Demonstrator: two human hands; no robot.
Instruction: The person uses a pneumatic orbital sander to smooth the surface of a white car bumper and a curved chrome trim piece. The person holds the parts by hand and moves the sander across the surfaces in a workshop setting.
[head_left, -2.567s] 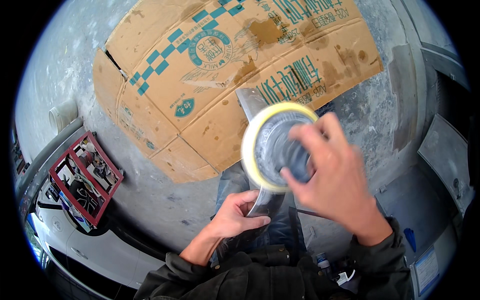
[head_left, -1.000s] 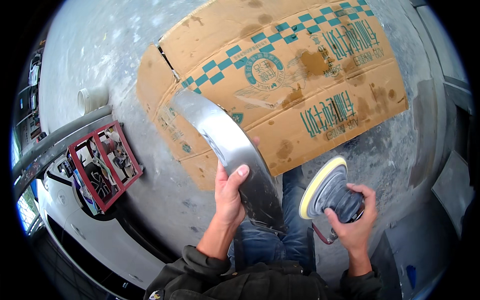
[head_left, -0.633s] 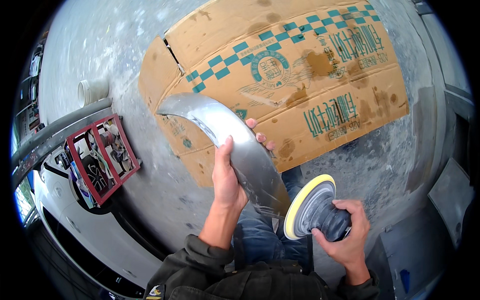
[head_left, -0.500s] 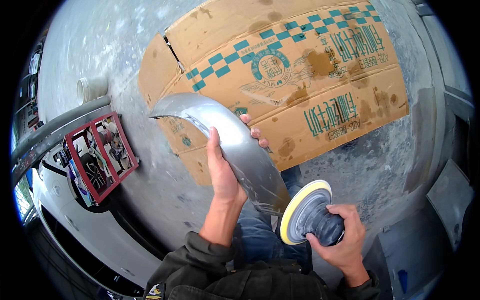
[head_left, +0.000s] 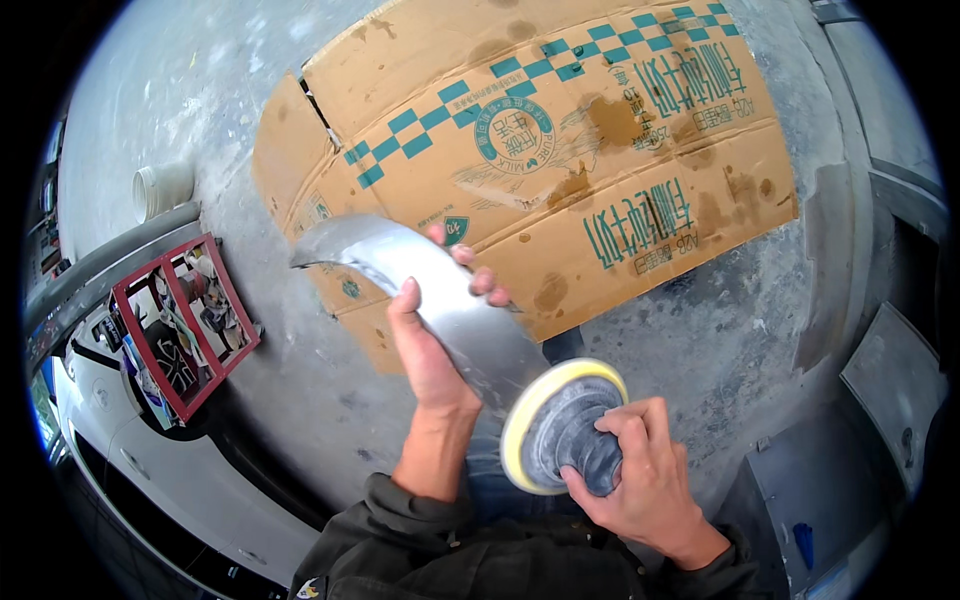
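Observation:
My left hand (head_left: 430, 340) grips a curved, smooth silver-grey panel (head_left: 400, 270), its thumb on the near edge and fingertips round the far edge. My right hand (head_left: 645, 480) grips the dark body of a round sander (head_left: 585, 445) with a pale yellow-rimmed pad. The pad is at the lower end of the panel, over it; whether it touches cannot be seen. Below the panel lie a flattened cardboard sheet (head_left: 700, 180) with stains and green printing, and my jeans-clad legs, mostly hidden.
The cardboard is on a grey floor (head_left: 700, 330). At left are a white bucket (head_left: 160, 190), a grey bar (head_left: 80, 285), a red-framed cart (head_left: 222, 360) holding odds and ends, and a white car (head_left: 150, 455). Grey panels (head_left: 890, 380) stand at right.
Earlier the sander covered the panel's middle, then was held apart to the right. It has since moved left over the panel's lower end. My left hand and the panel have shifted slightly left.

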